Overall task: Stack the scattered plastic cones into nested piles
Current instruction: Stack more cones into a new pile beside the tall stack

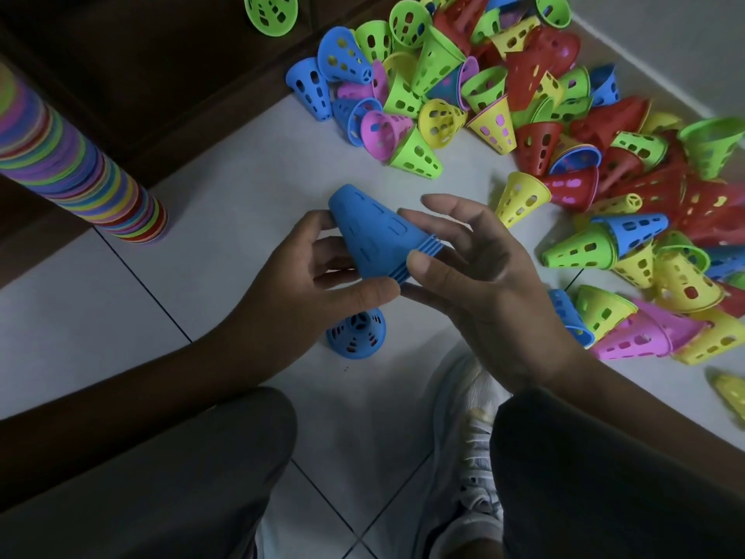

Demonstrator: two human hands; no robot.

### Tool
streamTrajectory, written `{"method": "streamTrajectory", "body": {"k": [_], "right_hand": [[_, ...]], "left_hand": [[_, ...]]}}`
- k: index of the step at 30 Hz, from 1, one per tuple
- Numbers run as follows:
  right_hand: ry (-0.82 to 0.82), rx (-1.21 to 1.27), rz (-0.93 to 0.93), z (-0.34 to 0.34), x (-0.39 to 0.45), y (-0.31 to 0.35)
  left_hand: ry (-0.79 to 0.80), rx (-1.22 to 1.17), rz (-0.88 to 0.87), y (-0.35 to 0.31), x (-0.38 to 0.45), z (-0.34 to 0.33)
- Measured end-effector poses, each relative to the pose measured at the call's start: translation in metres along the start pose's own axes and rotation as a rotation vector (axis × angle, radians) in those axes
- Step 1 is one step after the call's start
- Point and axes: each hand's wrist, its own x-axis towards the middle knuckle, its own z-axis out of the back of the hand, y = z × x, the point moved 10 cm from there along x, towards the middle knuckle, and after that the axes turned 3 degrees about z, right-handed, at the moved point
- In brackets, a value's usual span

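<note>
A small nested pile of blue cones [375,232] lies tilted in the air, tip toward the upper left, several rims showing at its wide end. My left hand [318,272] grips it from below and the left, thumb under the rims. At the wide end my right hand [475,268] touches the rims with thumb and fingertips, its fingers spread. A single blue cone [356,332] stands on the floor just under my hands. A big heap of scattered cones [564,127] in green, yellow, red, pink and blue covers the floor at the upper right.
A tall multicoloured stack of nested cones [80,171] rises at the left, leaning toward the camera. Dark wooden furniture [161,74] borders the white tiled floor [250,163] behind. My knees and a white shoe [467,437] fill the bottom.
</note>
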Motion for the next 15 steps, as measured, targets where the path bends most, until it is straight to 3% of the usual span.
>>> {"method": "streamTrajectory", "body": {"k": [4, 8, 12, 15], "right_hand": [[0.049, -0.133, -0.038, -0.001, 0.004, -0.012], [0.033, -0.227, -0.066, 0.008, -0.002, -0.025], [-0.122, -0.373, -0.013, 0.037, -0.007, -0.033], [-0.237, -0.617, 0.029, 0.073, -0.011, -0.033]], "left_hand": [[-0.036, -0.021, -0.058, -0.002, -0.002, 0.008], [-0.047, 0.143, -0.160, 0.000, -0.008, 0.016], [-0.026, 0.418, -0.255, 0.005, -0.018, 0.013], [0.013, 0.572, -0.239, 0.024, -0.015, 0.007]]}}
